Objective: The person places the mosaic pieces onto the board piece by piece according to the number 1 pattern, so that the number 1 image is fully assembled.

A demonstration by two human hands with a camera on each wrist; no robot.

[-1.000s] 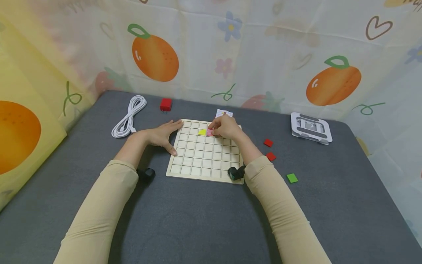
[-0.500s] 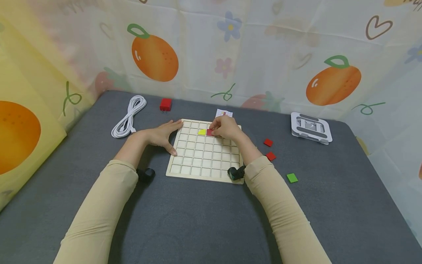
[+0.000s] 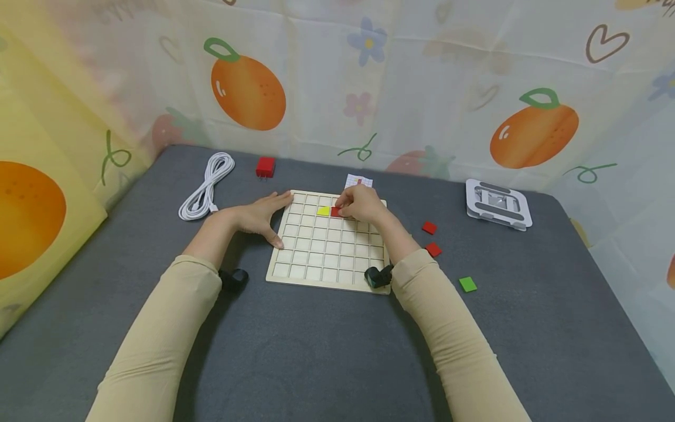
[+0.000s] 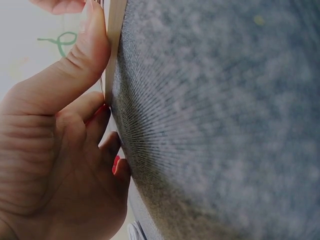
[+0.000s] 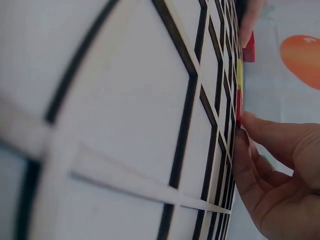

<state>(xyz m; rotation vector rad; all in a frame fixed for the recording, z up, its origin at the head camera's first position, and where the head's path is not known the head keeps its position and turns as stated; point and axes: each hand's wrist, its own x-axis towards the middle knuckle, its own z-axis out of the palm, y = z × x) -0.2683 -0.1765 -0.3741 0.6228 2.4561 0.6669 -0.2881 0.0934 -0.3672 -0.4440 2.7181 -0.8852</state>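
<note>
Grey felt covers the worktop (image 3: 316, 351) where a person in beige sleeves works at a wooden grid board (image 3: 327, 258). Nearest the viewer, a green tile (image 3: 467, 284) lies to the right of the board, with two spare red tiles (image 3: 430, 239) a little farther off on the same side.

On the board's left edge the left hand (image 3: 258, 217) rests with fingers straight and spread, thumb against the rim; the left wrist view shows that thumb pressed along the wood.

Toward the far rows, the right hand (image 3: 361, 205) bends its fingers down on a red tile (image 3: 335, 211), fingertips (image 5: 243, 137) pinching or pressing its right edge. This tile lies just left of those fingertips, in a cell of the second row from the far edge, touching a yellow tile (image 3: 323, 211) on its left. The right hand is plainly the nearer one.

Beyond the board sit a small paper card (image 3: 358, 181), a coiled white cable (image 3: 207, 186), a red block (image 3: 265, 167) and a grey folding stand (image 3: 498, 204). No readable writing shows anywhere; the curtain behind carries printed oranges.
</note>
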